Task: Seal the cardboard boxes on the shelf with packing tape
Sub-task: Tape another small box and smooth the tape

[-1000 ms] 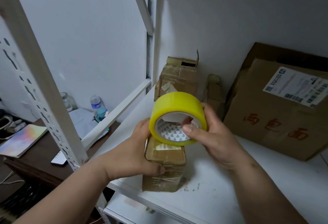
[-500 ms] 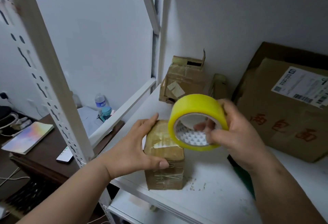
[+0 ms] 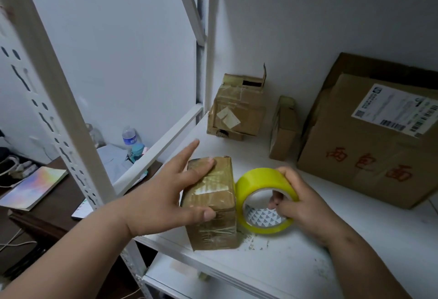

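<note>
Steadying the small tape-wrapped brown cardboard box (image 3: 209, 200) at the white shelf (image 3: 355, 239) front edge, your left hand (image 3: 163, 198) rests spread on top. Your right hand (image 3: 301, 200) grips the yellow packing-tape roll (image 3: 263, 200) alongside, fingers (image 3: 275, 201) through its core. Box looks light, slick; hold firmly.

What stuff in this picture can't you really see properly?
All from the head view:
- The shipping label on the big box: print too small, cut off by the right edge.
- The small box: its left side is hidden by the left hand.
- The tape roll: its loose end is hidden by the right hand.
- The bottle on the desk: label too small and blurred.
</note>
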A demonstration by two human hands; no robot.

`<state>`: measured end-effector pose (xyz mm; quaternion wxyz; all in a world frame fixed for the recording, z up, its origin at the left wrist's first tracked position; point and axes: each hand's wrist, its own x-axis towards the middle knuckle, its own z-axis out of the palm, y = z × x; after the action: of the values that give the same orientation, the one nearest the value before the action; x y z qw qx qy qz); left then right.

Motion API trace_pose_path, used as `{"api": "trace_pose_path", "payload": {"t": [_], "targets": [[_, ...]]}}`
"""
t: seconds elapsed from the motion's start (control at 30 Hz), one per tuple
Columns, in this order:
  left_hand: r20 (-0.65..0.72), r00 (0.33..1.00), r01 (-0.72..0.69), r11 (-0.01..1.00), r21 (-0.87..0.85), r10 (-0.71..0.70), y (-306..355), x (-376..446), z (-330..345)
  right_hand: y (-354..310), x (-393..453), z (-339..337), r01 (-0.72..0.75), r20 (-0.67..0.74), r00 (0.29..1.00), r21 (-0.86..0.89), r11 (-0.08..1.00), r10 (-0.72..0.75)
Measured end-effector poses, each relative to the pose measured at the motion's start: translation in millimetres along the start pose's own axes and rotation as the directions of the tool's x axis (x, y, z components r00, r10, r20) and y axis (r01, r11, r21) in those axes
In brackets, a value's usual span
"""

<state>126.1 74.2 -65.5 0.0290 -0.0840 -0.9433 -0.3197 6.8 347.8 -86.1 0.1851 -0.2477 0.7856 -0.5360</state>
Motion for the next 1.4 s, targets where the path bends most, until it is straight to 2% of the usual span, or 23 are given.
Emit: {"api": "trace_pose_path", "payload": {"t": [0.07, 0.13, 0.3, 0.4, 0.47, 0.5, 0.57, 0.63, 0.67, 0.77, 0.83, 0.9, 1.0, 1.07, 1.23, 1.3, 1.4], "targets": [[0.072, 0.997, -0.042, 0.948, 0.315, 0.020, 16, 4, -3, 2, 1, 3, -0.006, 0.004, 1.000, -0.033, 0.999, 0.006], [0.105, 0.994, -0.031, 0.869, 0.494, -0.025, 34, 11, 2, -1, 2, 6, -0.017, 0.017, 1.000, -0.062, 0.998, 0.018], [0.081, 0.990, 0.059, 0.848, 0.527, -0.119, 38, 26, 14, -7, 6, 16, -0.014, 0.020, 1.000, -0.161, 0.987, 0.018], [0.096, 0.989, 0.053, 0.867, 0.496, -0.115, 29, 24, 9, -14, 6, 19, -0.001, 0.000, 1.000, -0.102, 0.995, 0.001], [0.084, 0.994, 0.022, 0.909, 0.416, -0.062, 23, 21, 3, -22, 6, 19, 0.040, -0.002, 0.999, 0.067, 0.997, -0.039], [0.051, 0.998, 0.018, 0.948, 0.319, -0.036, 19, 20, -2, -27, 8, 17, 0.074, -0.003, 0.997, 0.161, 0.984, -0.075], [-0.073, 0.996, 0.039, 0.999, -0.033, -0.041, 9, 17, -7, -39, 10, 10, 0.152, -0.017, 0.988, 0.350, 0.924, -0.156], [-0.137, 0.984, 0.048, 0.919, -0.392, -0.110, 0, 14, -2, -50, 17, 5, 0.197, -0.032, 0.978, 0.477, 0.857, -0.207], [-0.141, 0.981, 0.044, 0.866, -0.498, -0.131, -5, 11, 6, -54, 21, 7, 0.199, -0.020, 0.976, 0.479, 0.855, -0.216], [-0.187, 0.959, 0.067, 0.812, -0.580, -0.213, -21, -1, 24, -53, 32, 29, 0.139, 0.005, 0.988, 0.438, 0.888, -0.157], [-0.210, 0.951, 0.088, 0.851, -0.518, -0.226, -31, -5, 22, -49, 35, 46, 0.076, 0.036, 0.994, 0.463, 0.883, -0.105], [-0.214, 0.960, 0.082, 0.911, -0.405, -0.182, -37, -9, 17, -47, 34, 64, 0.050, 0.102, 0.989, 0.421, 0.906, -0.102], [-0.163, 0.973, 0.084, 0.913, -0.400, -0.161, -38, -16, 24, -51, 32, 87, 0.064, 0.194, 0.973, 0.299, 0.952, -0.126], [-0.175, 0.977, 0.050, 0.925, -0.376, -0.124, -41, -19, 33, -55, 31, 91, 0.076, 0.215, 0.967, 0.269, 0.960, -0.137], [-0.150, 0.988, 0.018, 0.995, -0.102, -0.033, -47, -18, 23, -58, 29, 83, 0.079, 0.251, 0.956, 0.287, 0.955, -0.155], [-0.101, 0.993, 0.054, 0.998, -0.017, -0.055, -52, -19, 22, -59, 28, 78, 0.106, 0.254, 0.951, 0.263, 0.959, -0.175], [-0.004, 0.979, 0.201, 0.974, 0.102, -0.202, -57, -20, 21, -59, 25, 57, 0.121, 0.215, 0.959, 0.271, 0.955, -0.182]]}}
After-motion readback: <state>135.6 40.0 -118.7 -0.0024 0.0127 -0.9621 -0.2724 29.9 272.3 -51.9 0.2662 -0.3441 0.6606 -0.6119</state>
